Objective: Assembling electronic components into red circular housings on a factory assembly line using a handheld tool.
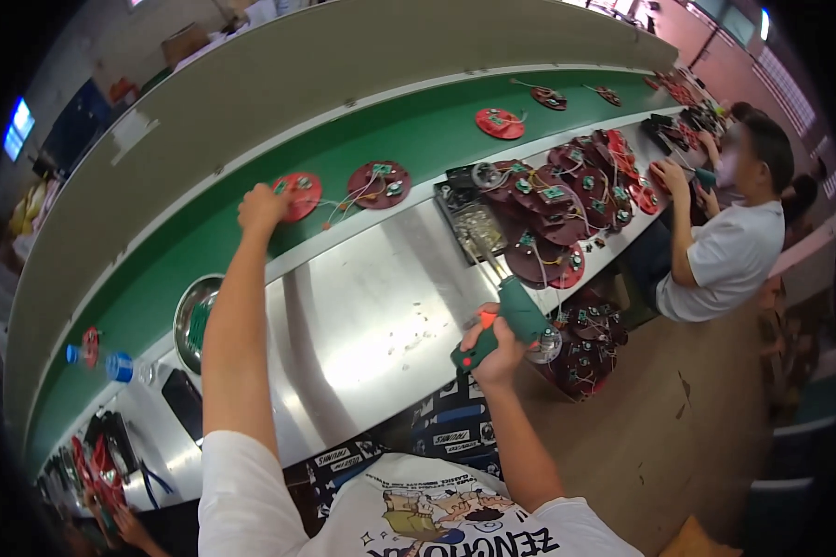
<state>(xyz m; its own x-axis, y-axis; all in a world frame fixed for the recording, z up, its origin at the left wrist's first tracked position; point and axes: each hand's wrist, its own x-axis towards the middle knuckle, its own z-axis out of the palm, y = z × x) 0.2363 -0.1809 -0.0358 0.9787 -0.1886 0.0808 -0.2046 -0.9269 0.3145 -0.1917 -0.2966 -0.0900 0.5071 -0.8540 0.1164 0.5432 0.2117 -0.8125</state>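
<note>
Two hands are at work: the right hand (pixel 497 351) is wrapped round the grip of a green power screwdriver (pixel 522 314), its bit directed toward a black tray of small screws (pixel 478 226) on the metal bench (pixel 362 288). On the green strip (pixel 228 215) beyond, the left hand (pixel 262 206), fingers bent, meets the edge of a red disc (pixel 304 200); whether it grips cannot be told.
</note>
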